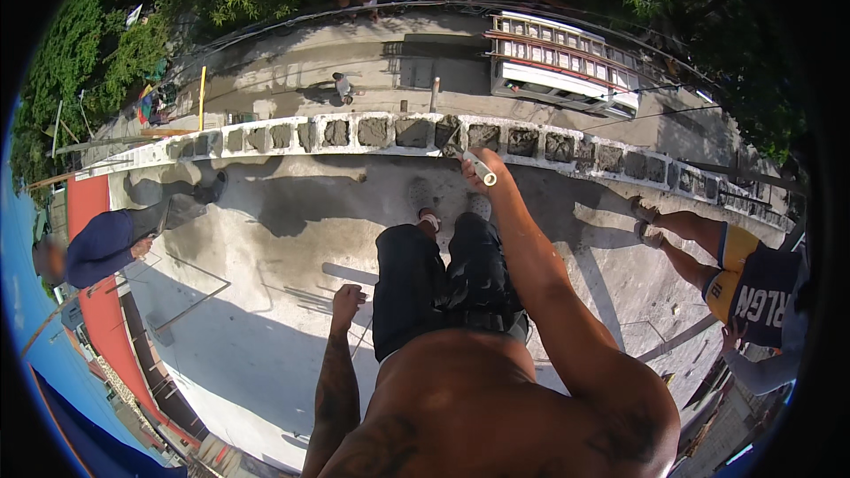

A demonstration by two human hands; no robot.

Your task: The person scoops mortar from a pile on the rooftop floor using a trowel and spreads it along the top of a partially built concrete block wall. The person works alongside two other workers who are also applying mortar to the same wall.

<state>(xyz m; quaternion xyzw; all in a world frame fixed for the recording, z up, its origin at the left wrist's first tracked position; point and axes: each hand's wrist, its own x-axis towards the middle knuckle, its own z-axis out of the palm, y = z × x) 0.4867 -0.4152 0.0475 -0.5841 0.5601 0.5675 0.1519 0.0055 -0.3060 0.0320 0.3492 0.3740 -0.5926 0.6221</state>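
Note:
My right hand (485,168) is wrapped round the white, tube-like handle of a trowel (489,178). The handle's hollow end faces back toward me. Its blade is small and dark at the top of the block wall (376,147), close to a mortar-filled cell (448,131). Grey mortar fills many of the wall's cells, and the row curves across in front of my feet. Lower down, my left hand (348,303) hangs beside my left thigh with its fingers curled in, nothing visible in them.
A person in dark blue (102,248) bends at the left; another in yellow shorts (737,248) stands at the right. A metal bar (435,94) sticks up behind the wall. Beyond lies a street with a ladder-topped white vehicle (567,66). Shadows cross the concrete floor (257,301).

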